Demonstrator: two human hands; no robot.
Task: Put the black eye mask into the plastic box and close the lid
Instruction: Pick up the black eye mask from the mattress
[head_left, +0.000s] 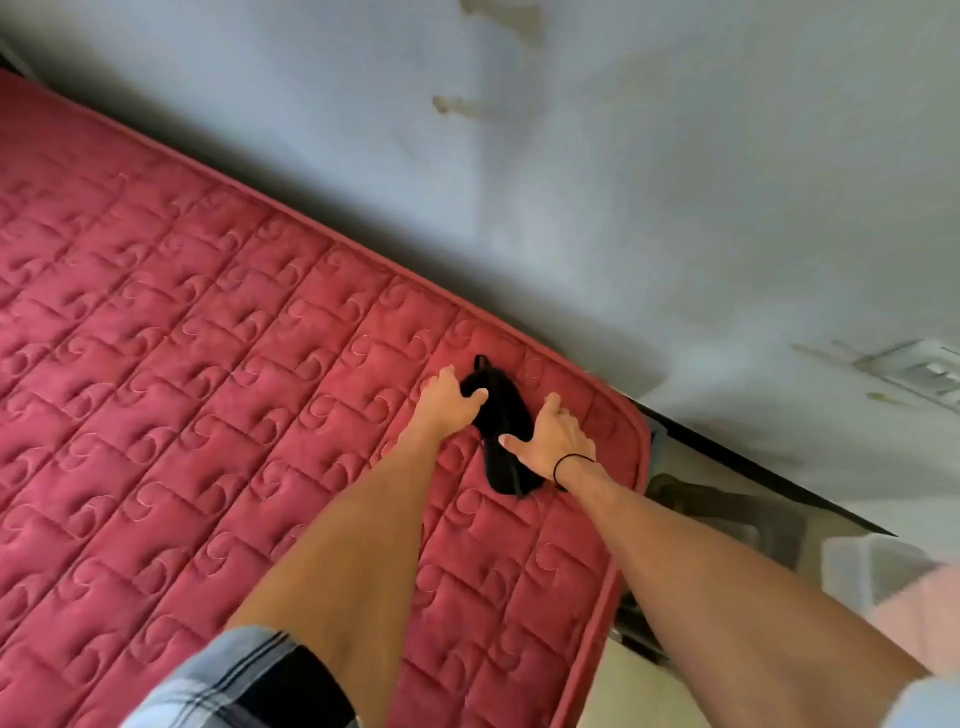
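Observation:
The black eye mask (503, 415) lies on the red quilted mattress (208, 364), close to its far right corner. My left hand (451, 401) grips the mask's upper end, thumb pressed on the fabric. My right hand (555, 440) rests on the mask's right side, thumb across the middle, fingers curled at its edge; a thin black band circles that wrist. A translucent plastic box (872, 571) shows at the right edge, beside the mattress and partly hidden behind a pink sleeve.
A pale grey wall (623, 182) with stains runs along the mattress's far edge. A white vent or socket plate (930, 371) sits on the wall at right. Floor and a dark frame (727, 509) lie beyond the mattress corner.

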